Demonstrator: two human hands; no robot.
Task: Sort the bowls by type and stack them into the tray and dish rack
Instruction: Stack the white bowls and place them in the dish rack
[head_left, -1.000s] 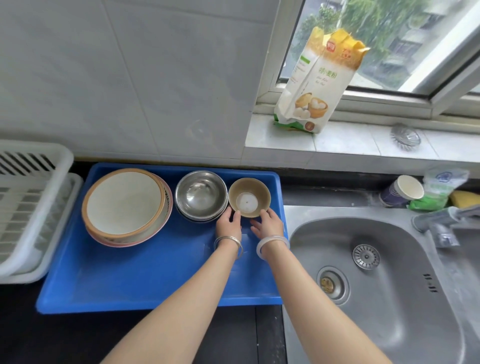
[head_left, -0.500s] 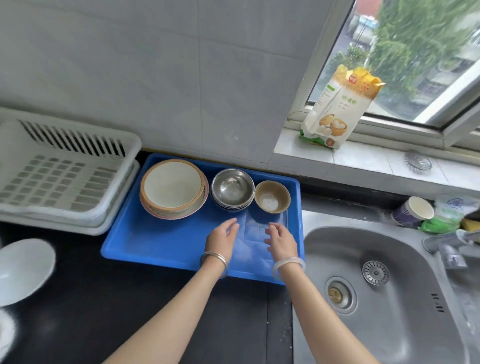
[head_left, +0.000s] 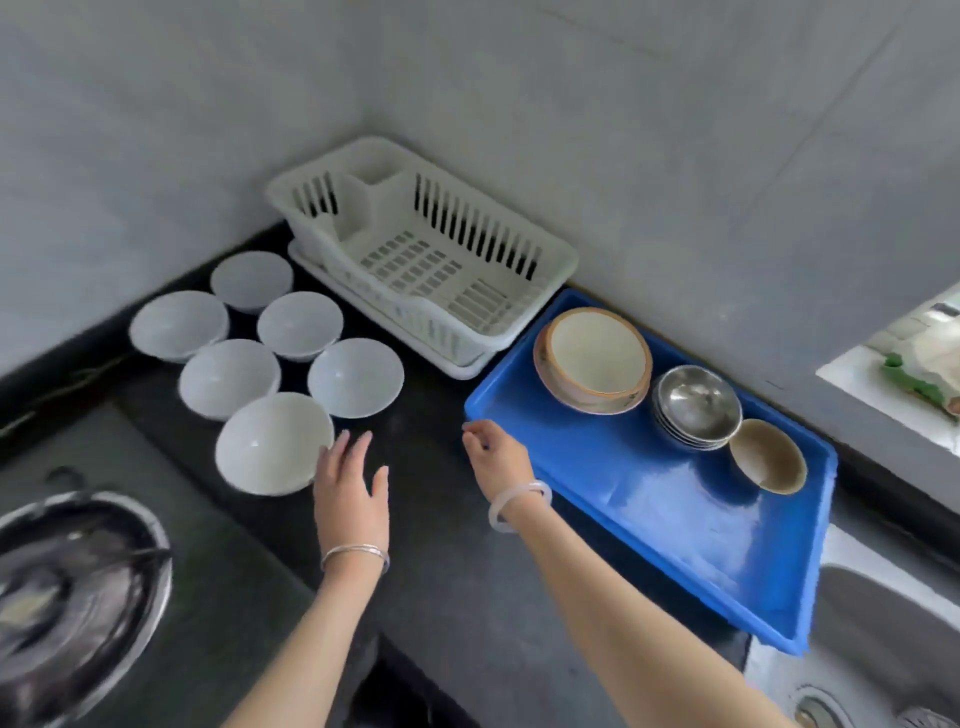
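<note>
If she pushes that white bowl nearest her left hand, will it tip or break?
The nearest white bowl looks thin and frosted, so probably light plastic, unlikely to shatter. It narrows toward its base, so a push may tip it. The smooth dark counter may let it slide.

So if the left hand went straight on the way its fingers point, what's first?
Probably the white bowl dead ahead of the left hand; the nearest bowl sits just left of that line. Depth unclear.
</note>
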